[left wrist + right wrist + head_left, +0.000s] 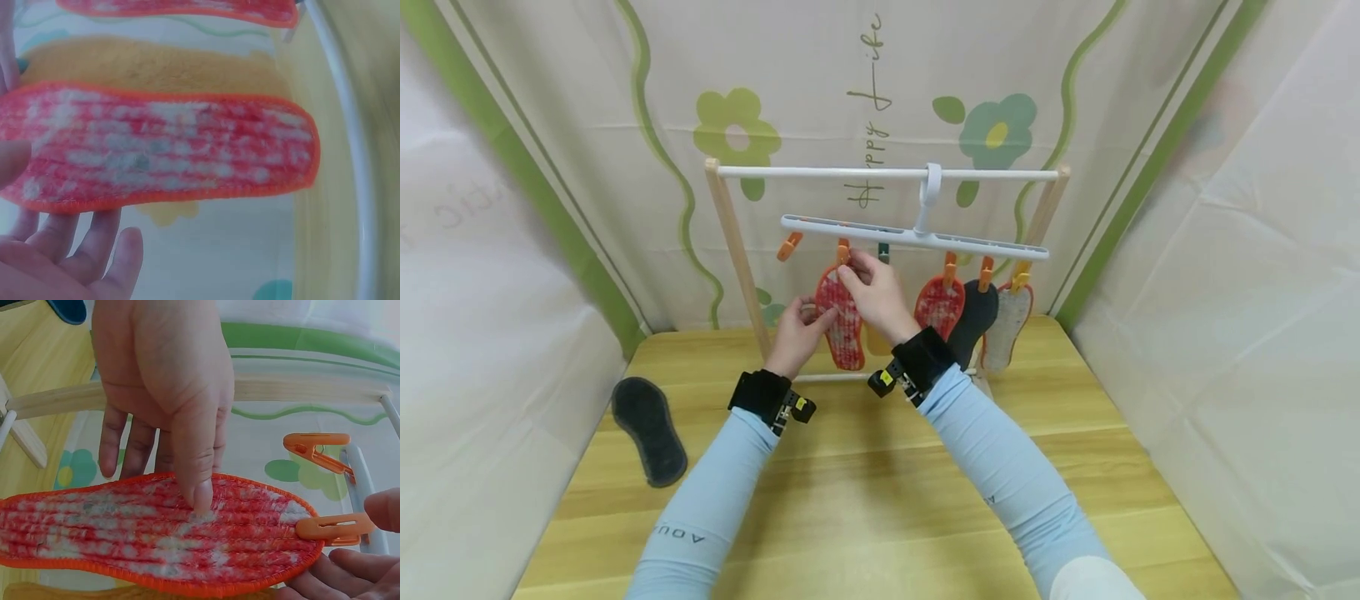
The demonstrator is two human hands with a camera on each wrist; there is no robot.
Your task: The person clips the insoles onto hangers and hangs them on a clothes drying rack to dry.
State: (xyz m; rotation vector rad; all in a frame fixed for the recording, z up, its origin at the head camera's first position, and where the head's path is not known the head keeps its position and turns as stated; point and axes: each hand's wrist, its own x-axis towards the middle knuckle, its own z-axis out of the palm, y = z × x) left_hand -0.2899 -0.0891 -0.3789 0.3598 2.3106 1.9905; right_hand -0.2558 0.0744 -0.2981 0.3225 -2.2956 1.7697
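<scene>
A red and white insole (840, 312) with orange edging hangs from an orange clip (334, 528) on a white hanger (880, 233). My left hand (796, 337) holds the insole by its left edge, thumb on the front face and fingers behind. Beside the clip is my right hand (880, 296). Its thumb (382, 509) lies close to the clip's end, and its other fingers reach behind the insole's top. Another orange clip (789, 246) dangles without an insole at the hanger's left end. Partly hidden behind the right hand hangs a tan insole (156, 65).
Farther right on the hanger are a second red insole (938, 304), a black insole (976, 321) and a grey insole (1009, 329). The hanger hooks over a rack's white bar (820, 172). Another black insole (650, 432) lies on the wooden table (865, 500) at left.
</scene>
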